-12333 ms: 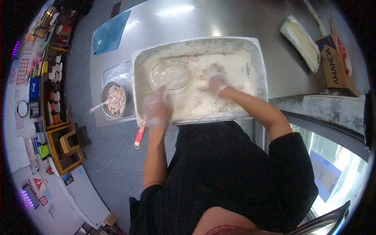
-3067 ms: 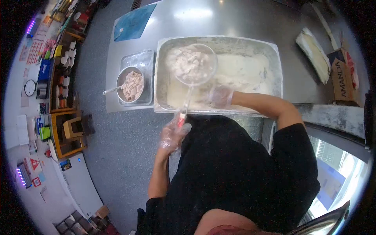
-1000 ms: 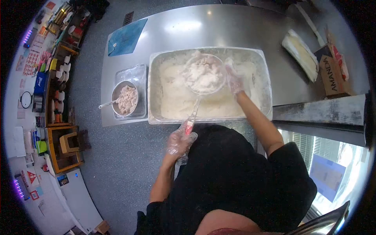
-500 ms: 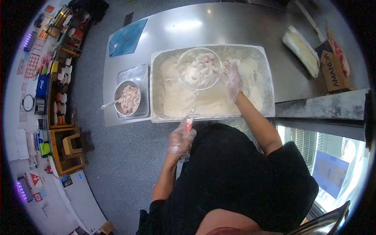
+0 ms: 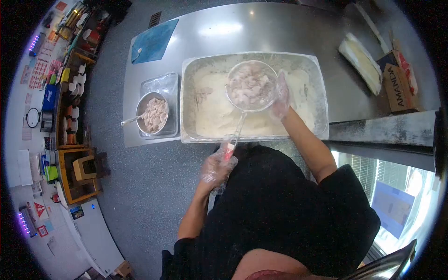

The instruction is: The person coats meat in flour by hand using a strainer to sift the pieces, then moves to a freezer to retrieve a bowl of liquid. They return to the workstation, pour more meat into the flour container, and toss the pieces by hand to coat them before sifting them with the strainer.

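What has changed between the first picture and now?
The strainer, earlier lying empty of meat in the tray, is now raised, loaded with floury meat pieces, and further right. The left hand has taken hold of its red handle; the right hand has moved to the strainer's right side. The pan and blue mat stayed put.

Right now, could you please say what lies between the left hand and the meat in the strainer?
The strainer's handle runs from the left hand over the tray's near rim to the meat, in the head view.
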`<state>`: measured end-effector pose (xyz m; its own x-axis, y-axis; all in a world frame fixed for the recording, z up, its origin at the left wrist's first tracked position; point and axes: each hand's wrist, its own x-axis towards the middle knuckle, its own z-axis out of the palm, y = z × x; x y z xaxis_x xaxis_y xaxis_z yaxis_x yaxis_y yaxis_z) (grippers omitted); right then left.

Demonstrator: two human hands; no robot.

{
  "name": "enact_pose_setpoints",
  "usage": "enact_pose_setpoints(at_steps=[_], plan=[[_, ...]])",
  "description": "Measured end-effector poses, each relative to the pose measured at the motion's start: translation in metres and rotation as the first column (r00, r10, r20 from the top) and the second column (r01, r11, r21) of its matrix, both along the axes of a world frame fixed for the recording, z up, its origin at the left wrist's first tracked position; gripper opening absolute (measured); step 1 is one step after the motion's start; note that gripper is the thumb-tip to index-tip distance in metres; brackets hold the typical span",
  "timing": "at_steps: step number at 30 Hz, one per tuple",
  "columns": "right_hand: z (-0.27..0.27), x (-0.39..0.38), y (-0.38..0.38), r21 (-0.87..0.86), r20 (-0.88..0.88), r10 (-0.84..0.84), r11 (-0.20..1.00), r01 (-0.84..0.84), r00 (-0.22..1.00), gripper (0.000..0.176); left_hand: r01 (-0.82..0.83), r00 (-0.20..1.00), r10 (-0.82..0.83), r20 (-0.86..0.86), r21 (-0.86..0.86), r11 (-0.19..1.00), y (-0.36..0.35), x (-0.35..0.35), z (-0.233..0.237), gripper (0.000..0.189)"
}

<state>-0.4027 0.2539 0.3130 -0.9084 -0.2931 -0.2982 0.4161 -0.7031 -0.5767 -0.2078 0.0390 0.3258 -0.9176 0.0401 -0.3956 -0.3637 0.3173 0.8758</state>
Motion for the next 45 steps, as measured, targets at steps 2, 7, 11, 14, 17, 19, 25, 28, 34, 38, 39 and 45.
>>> enact_pose_setpoints(at_steps=[2, 7, 11, 14, 17, 19, 25, 28, 34, 38, 39, 45], plan=[[-0.044, -0.014, 0.011, -0.083, 0.101, -0.004, 0.996, 0.012, 0.995, 0.074, -0.071, 0.997, 0.073, -0.028, 0.074, 0.995, -0.004, 0.005, -0.022, 0.060], [-0.049, -0.023, 0.029, 0.942, -0.223, 0.023, 0.264, 0.209, 0.974, 0.048, -0.019, 1.000, 0.019, 0.012, -0.056, 0.998, -0.016, 0.001, -0.003, 0.060], [0.020, -0.027, -0.006, 0.770, -0.567, 0.008, 0.359, 0.527, 0.823, 0.025, 0.027, 0.995, -0.018, 0.094, -0.096, 0.995, -0.016, -0.001, 0.001, 0.059], [0.037, -0.031, -0.012, 0.712, -0.645, 0.543, 0.171, 0.680, 0.538, 0.030, 0.015, 1.000, -0.017, -0.025, -0.057, 0.998, -0.017, 0.000, -0.004, 0.058], [0.075, -0.032, -0.041, 0.778, -0.271, 0.846, -0.088, 0.622, 0.459, 0.040, 0.070, 0.993, -0.084, -0.081, -0.167, 0.984, -0.028, -0.003, 0.008, 0.058], [0.088, -0.024, -0.063, 0.807, 0.012, 0.832, -0.335, 0.486, 0.555, 0.045, 0.150, 0.988, -0.157, -0.002, -0.277, 0.949, -0.033, -0.001, 0.020, 0.058], [0.009, -0.014, -0.082, 0.699, -0.091, 0.856, -0.309, 0.645, 0.509, 0.048, 0.152, 0.974, -0.200, -0.108, -0.346, 0.926, -0.057, -0.001, 0.023, 0.063], [0.006, -0.020, -0.092, 0.712, -0.306, 0.832, -0.123, 0.691, 0.463, 0.045, 0.196, 0.968, -0.237, -0.081, -0.344, 0.918, -0.078, 0.000, 0.022, 0.061], [0.068, -0.032, -0.113, 0.722, -0.021, 0.917, -0.261, 0.641, 0.398, 0.043, 0.122, 0.991, -0.131, -0.042, -0.166, 0.979, -0.117, 0.001, 0.043, 0.052], [0.074, -0.037, -0.174, 0.412, -0.190, 0.973, -0.044, 0.910, 0.133, 0.050, 0.015, 0.993, -0.042, -0.108, -0.241, 0.970, -0.163, 0.006, 0.067, 0.047], [0.077, -0.038, -0.197, 0.400, -0.261, 0.961, 0.017, 0.916, 0.096, 0.056, -0.011, 0.994, -0.020, -0.110, -0.273, 0.962, -0.181, 0.012, 0.070, 0.047], [0.101, -0.023, -0.346, 0.615, -0.017, 1.000, 0.006, 0.789, 0.006, 0.057, -0.160, 0.987, 0.138, -0.080, -0.493, 0.855, -0.267, 0.056, 0.079, 0.048]])
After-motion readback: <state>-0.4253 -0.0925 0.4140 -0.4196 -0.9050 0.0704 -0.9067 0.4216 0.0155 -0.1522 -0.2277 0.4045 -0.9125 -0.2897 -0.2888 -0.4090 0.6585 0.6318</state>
